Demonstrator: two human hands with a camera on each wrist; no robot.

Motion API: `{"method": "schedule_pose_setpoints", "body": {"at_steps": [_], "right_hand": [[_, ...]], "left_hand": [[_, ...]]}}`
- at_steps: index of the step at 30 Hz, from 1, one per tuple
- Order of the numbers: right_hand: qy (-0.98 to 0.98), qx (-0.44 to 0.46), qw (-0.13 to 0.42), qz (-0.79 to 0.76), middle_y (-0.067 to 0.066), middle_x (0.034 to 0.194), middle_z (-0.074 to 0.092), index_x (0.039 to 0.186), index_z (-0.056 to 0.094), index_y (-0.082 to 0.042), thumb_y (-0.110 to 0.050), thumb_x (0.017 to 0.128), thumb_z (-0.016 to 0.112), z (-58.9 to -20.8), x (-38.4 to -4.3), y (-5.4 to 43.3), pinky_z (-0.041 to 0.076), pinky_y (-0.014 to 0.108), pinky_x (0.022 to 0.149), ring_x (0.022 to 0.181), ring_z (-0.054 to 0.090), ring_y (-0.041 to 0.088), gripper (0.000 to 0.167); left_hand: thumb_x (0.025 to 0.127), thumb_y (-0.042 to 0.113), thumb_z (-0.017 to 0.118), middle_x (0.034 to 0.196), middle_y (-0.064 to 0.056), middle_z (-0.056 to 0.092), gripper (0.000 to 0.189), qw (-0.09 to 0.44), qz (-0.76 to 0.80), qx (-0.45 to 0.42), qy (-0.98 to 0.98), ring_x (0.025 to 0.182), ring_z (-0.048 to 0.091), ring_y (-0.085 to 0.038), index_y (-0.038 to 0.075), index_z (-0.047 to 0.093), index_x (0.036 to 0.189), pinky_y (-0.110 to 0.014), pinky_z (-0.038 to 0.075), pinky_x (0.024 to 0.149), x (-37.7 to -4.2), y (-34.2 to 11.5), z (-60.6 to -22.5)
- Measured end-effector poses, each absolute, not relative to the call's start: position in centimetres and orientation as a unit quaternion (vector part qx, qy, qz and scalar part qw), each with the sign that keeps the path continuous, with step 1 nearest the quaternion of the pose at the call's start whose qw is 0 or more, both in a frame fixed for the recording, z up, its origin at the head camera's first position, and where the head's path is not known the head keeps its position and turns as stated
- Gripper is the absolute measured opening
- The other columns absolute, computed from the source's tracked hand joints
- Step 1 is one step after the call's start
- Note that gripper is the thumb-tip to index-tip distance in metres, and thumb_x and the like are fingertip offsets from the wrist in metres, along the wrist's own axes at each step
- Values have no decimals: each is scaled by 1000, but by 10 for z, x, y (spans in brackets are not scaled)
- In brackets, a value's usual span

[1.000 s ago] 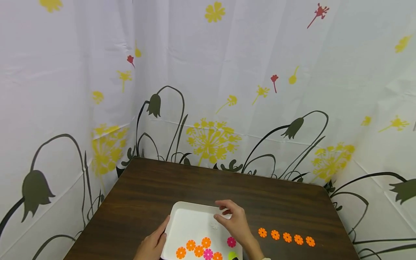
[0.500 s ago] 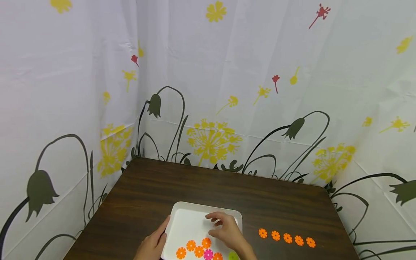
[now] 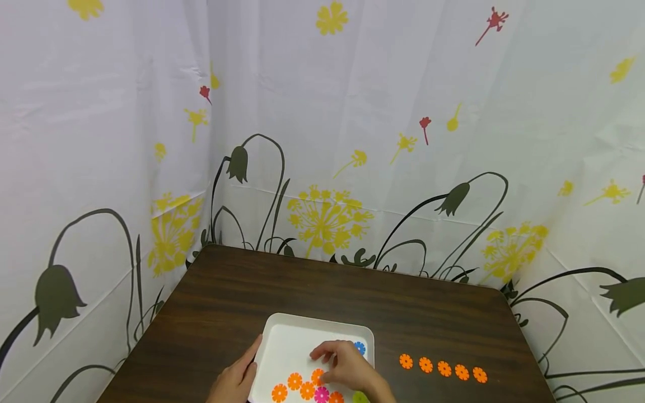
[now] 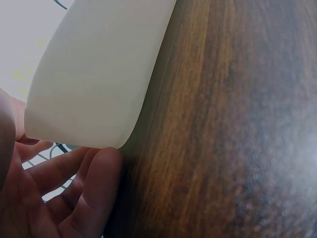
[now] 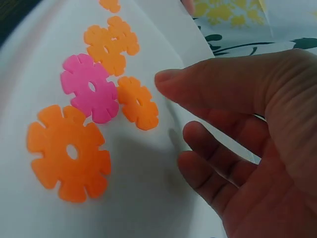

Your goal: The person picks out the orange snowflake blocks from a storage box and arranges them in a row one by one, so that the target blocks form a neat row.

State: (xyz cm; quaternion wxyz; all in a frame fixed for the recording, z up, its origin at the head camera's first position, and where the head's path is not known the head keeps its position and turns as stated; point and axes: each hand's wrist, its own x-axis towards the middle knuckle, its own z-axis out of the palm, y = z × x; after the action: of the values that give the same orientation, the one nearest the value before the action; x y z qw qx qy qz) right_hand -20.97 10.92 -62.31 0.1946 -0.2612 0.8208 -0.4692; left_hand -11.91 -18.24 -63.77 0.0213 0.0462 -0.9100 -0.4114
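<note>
A white tray [image 3: 287, 338] lies on the dark wooden table. My left hand [image 3: 234, 379] grips its left edge; in the left wrist view, the fingers [image 4: 99, 183] are curled at the tray's lower corner. Inside the tray lie several orange flower-shaped discs [image 3: 294, 382], touching or near a pink disc [image 3: 321, 394]. Over them hovers my right hand [image 3: 350, 366], thumb and fingers loosely bent and apart, with nothing between them. The right wrist view puts its thumb tip close to one orange disc [image 5: 137, 102]. A blue disc [image 3: 360, 347] and a green disc [image 3: 360, 397] lie along the tray's right side.
On the table [image 3: 242, 302], right of the tray, several orange discs [image 3: 444, 368] form a spaced row. A white curtain [image 3: 393, 84] with printed flowers hangs behind the table and along both sides.
My right hand has moved left and lower, from the tray's upper right over to the orange discs. The blue disc has come into sight behind it. My left hand keeps its hold.
</note>
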Motion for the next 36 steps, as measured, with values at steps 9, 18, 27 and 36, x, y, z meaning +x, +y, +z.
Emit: {"method": "schedule_pose_setpoints", "body": {"at_steps": [9, 18, 27, 36], "right_hand": [[838, -281, 194, -425, -16, 96, 73, 113, 82, -21, 4, 73, 89, -625, -207, 106, 52, 21, 78, 84, 58, 4, 47], [838, -314, 183, -406, -15, 92, 69, 112, 83, -21, 8, 68, 84, -627, -208, 103, 53, 20, 81, 82, 57, 2, 53], [843, -332, 151, -395, -15, 89, 67, 104, 81, -23, 9, 65, 84, -633, -208, 103, 51, 19, 76, 81, 55, 0, 51], [850, -310, 139, -402, -16, 87, 67, 98, 81, -22, 10, 68, 82, -636, -206, 102, 51, 20, 77, 81, 55, 0, 43]], "left_hand": [[105, 14, 62, 142, -16, 68, 56, 25, -406, 43, -913, 86, 65, -15, 22, 51, 159, -41, 50, 74, -119, -182, -637], [105, 13, 62, 143, -16, 67, 56, 22, -410, 49, -911, 85, 65, -15, 22, 50, 159, -41, 50, 74, -119, -181, -637], [105, 15, 62, 143, -16, 68, 56, 20, -405, 46, -913, 90, 67, -16, 22, 50, 159, -42, 51, 75, -119, -182, -635], [105, 15, 62, 142, -16, 68, 56, 18, -411, 48, -910, 87, 65, -16, 22, 50, 159, -42, 50, 74, -119, -182, -636]]}}
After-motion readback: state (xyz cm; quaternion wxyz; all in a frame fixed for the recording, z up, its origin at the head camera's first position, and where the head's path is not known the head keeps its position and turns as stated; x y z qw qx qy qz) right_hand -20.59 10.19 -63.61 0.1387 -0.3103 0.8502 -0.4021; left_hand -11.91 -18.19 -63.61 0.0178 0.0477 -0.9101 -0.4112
